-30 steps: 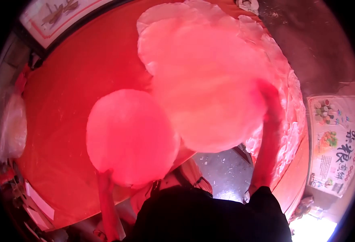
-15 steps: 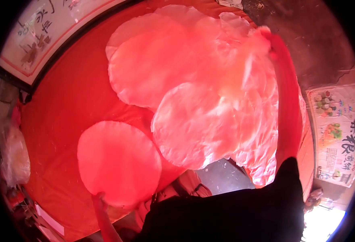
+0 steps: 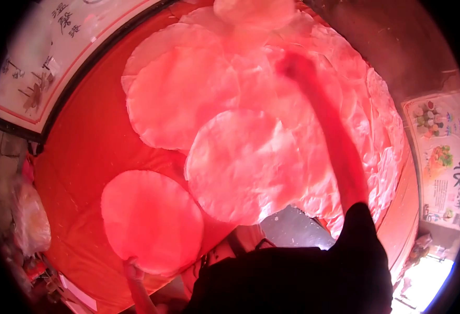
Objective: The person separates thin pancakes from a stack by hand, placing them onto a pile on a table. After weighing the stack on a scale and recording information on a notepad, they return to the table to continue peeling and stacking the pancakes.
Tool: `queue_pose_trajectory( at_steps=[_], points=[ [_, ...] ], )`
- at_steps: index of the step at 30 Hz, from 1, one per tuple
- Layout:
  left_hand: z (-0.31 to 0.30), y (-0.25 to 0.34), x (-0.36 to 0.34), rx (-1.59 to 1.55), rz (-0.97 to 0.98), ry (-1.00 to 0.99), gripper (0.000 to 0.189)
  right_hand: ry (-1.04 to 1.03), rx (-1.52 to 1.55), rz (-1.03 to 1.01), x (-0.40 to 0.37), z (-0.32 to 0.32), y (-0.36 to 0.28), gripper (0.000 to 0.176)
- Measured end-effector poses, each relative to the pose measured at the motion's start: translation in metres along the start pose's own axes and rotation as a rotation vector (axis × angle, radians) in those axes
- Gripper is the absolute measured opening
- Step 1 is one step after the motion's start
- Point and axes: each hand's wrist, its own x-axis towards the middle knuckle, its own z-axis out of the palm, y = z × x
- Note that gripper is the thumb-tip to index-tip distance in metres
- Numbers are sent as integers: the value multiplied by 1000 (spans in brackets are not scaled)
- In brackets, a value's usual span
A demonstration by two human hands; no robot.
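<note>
My left hand is closed on the near edge of a thin round pancake, which spreads out flat at the lower left. My right arm stretches forward over a broad layer of overlapping pancakes. At its end my right hand is a dark blur above the far part of the layer, its fingers smeared by motion. Beyond that hand, another pale round pancake shows blurred at the top edge of the view.
A red cloth lies under the pancakes. On the left edge are a framed board with writing and a clear plastic bag. A printed poster is at the right, above a bright opening.
My right hand has swung left and inward from the layer's far right edge. A blurred pancake now appears at the top. My left hand keeps its hold on the near edge.
</note>
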Motion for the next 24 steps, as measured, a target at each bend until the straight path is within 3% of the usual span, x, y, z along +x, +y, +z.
queue_pose_trajectory(
  at_steps=[7, 8, 9, 11, 14, 18, 21, 22, 23, 24],
  points=[
    [37, 9, -36, 209, 206, -137, 24, 57, 102, 279, -194, 145, 195, 46],
    [34, 8, -44, 241, 209, -175, 27, -58, -654, 362, -199, 192, 144, 40],
    [29, 11, -48, 275, 206, -209, 29, -133, 41, 296, -236, 207, 160, 39],
    [35, 13, -58, 336, 227, -282, 34, -104, -434, 608, -237, 277, 119, 36],
    [33, 25, -65, 436, 255, -395, 38, 20, -475, 434, -258, 309, 118, 38],
    [8, 73, -34, 488, 171, -587, 38, 608, -264, 510, -291, 288, 133, 38],
    [10, 96, -22, 529, 107, -711, 37, 674, 499, 490, -341, 293, 169, 53],
    [2, 158, 48, 543, 89, -747, 37, 496, 758, 847, -321, 286, 133, 60],
    [-5, 147, 21, 555, 73, -783, 37, 465, 951, 710, -319, 293, 125, 58],
    [-3, 173, 46, 567, 55, -816, 37, 427, 1137, 565, -318, 299, 121, 56]
  ],
)
